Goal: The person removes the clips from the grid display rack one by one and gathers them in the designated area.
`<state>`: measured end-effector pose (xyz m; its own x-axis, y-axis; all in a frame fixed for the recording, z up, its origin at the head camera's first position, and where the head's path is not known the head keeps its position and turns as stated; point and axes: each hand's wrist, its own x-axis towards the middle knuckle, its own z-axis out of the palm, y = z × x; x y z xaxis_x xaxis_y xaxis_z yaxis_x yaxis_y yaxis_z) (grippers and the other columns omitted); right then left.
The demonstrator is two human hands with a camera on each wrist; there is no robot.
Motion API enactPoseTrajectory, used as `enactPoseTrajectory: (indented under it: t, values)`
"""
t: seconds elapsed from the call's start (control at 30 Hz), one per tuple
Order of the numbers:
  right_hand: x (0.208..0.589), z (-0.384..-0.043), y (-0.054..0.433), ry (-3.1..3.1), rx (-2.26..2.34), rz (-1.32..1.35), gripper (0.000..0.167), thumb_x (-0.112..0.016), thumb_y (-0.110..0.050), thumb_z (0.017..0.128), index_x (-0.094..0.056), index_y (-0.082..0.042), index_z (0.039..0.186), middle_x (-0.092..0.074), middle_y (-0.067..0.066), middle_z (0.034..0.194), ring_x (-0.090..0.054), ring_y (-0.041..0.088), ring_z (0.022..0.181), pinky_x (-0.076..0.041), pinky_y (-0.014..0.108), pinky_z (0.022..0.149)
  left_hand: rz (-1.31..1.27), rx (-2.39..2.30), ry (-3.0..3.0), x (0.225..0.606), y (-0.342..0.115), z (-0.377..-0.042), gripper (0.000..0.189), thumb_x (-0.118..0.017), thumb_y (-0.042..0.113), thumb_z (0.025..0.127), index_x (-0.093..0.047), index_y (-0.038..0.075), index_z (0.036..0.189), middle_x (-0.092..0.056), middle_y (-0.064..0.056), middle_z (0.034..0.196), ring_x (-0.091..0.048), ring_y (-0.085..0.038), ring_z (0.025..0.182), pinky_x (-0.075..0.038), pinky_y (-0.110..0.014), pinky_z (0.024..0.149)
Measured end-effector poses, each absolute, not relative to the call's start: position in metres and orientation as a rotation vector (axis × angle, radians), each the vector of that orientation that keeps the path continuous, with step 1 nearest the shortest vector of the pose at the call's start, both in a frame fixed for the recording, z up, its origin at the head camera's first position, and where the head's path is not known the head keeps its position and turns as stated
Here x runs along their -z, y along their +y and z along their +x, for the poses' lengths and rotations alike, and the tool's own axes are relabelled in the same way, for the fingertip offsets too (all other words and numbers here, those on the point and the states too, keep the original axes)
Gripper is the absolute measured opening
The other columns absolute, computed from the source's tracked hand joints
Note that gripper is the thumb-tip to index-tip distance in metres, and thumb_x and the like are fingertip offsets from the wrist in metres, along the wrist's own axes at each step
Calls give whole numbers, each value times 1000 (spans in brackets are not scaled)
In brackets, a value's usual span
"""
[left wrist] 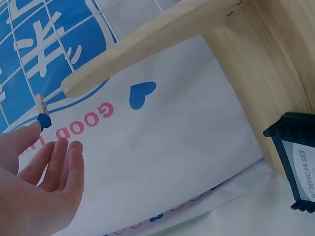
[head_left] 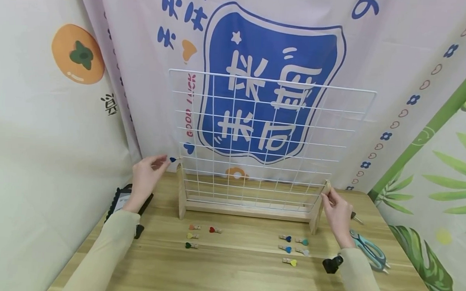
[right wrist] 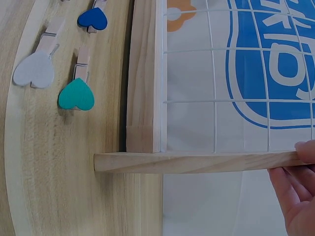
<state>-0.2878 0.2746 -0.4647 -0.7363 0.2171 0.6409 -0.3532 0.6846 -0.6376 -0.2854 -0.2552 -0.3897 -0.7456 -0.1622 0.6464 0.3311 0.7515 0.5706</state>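
Observation:
A white wire grid (head_left: 253, 120) stands upright in a wooden stand (head_left: 246, 211). At its left edge, just above the left post (head_left: 181, 193), is a small wooden clothespin with a blue heart (head_left: 173, 159). My left hand (head_left: 147, 176) pinches it at the heart end; in the left wrist view the clothespin's wooden end (left wrist: 40, 103) meets the wire and the other fingers are spread away. Over on the opposite side, my right hand (head_left: 336, 211) grips the top of the right post (right wrist: 197, 162) between thumb and fingers.
Several heart clothespins lie before the stand, including a red one (head_left: 214, 230) on the left and a yellow one (head_left: 289, 262) on the right. Blue-handled scissors (head_left: 372, 251) and a screwdriver (head_left: 355, 217) lie right. A black wrench-set case (left wrist: 298, 162) sits left. Printed curtains (head_left: 143, 52) hang behind.

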Motion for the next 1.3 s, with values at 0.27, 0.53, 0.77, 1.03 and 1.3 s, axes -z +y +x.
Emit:
enactPoseTrajectory:
  t: [0.27, 0.53, 0.77, 1.03, 1.3]
  values:
    - [467, -288, 275, -2168, -1042, 122, 30, -64, 4, 92, -63, 14, 120, -68, 36, 106, -69, 49, 93, -36, -8, 72, -179, 896, -2241, 388, -250, -294, 20, -71, 9, 91, -73, -3, 107, -75, -22, 100, -74, -37, 86, -59, -37, 71]
    - [465, -286, 275, -2176, -1027, 109, 30, -64, 3, 92, -63, 13, 121, -68, 35, 106, -69, 48, 93, -39, -5, 73, -147, 895, -2238, 388, -249, -297, 15, -71, 10, 91, -75, -1, 99, -77, -19, 96, -74, -35, 83, -37, -3, 65]
    - [467, -287, 275, -2178, -1024, 104, 31, -65, 2, 92, -63, 12, 121, -69, 34, 106, -70, 48, 93, -39, -6, 72, -136, 887, -2195, 387, -245, -295, 12, -72, 5, 89, -75, -5, 95, -76, -22, 91, -73, -36, 77, -31, 1, 62]
    - [468, -290, 276, -2176, -1048, 114, 30, -65, 1, 92, -63, 10, 121, -69, 33, 106, -70, 46, 94, -36, -8, 71, -139, 854, -2182, 386, -245, -294, 12, -72, 5, 89, -75, -6, 93, -75, -23, 89, -73, -37, 75, -35, -5, 62]
    - [467, -290, 275, -2163, -1026, 103, 30, -65, 2, 92, -63, 11, 121, -69, 33, 106, -69, 48, 94, -40, -4, 72, -103, 904, -2190, 388, -253, -288, 15, -71, 8, 91, -74, -6, 96, -75, -24, 92, -72, -36, 77, -31, 3, 62]
